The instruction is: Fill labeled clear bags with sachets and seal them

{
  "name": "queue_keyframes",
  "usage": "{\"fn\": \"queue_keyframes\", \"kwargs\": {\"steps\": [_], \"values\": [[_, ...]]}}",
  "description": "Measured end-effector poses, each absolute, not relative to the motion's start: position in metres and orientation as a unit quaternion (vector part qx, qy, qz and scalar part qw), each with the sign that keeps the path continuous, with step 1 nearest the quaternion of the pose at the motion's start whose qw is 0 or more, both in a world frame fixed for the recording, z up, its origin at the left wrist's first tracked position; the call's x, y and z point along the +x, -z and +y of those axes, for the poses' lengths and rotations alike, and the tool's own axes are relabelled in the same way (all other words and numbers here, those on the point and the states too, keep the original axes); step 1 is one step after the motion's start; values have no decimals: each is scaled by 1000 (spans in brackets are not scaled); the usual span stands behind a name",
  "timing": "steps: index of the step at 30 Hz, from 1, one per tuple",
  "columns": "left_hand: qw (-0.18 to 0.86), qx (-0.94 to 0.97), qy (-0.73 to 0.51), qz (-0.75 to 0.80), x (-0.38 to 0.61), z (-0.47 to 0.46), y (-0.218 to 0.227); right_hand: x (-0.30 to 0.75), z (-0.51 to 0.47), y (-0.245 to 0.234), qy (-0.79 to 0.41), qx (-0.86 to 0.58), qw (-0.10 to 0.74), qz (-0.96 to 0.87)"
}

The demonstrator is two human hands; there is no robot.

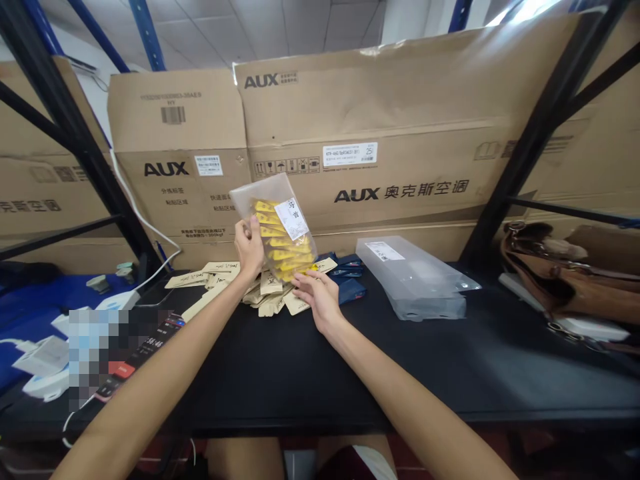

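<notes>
Hands are working over loose kraft sachets point(273, 283): the left hand point(249, 248) is gripping a clear plastic bag point(283, 230) upright, while the open right hand point(317, 298) is hovering just beside it.

The sachets point(271, 284) lie on the desk point(300, 373), with a bag point(283, 227) above them, a plastic pack point(415, 277) on their right, a handbag point(560, 273) more far right, and cartons point(360, 133) behind them.

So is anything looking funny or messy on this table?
Yes, the tan paper sachets lie in a messy heap on the black table. They cross each other at all angles, not lined up neatly like the yellow packets inside the clear bag.
</notes>
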State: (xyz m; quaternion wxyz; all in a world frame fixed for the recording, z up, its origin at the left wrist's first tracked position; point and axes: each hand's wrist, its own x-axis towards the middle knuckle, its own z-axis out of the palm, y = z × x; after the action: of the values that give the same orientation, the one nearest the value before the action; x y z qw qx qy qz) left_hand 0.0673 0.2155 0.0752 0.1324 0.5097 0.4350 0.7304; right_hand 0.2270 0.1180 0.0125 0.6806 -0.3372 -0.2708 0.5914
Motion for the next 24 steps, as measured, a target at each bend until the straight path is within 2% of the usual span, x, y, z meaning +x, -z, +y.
{"fn": "queue_keyframes", "kwargs": {"steps": [13,24], "values": [[-45,526,-729,436,66,234,-145,217,110,-13,-596,-339,660,-308],[-104,542,-701,451,62,219,-190,214,108,-12,-582,-339,657,-337]]}}
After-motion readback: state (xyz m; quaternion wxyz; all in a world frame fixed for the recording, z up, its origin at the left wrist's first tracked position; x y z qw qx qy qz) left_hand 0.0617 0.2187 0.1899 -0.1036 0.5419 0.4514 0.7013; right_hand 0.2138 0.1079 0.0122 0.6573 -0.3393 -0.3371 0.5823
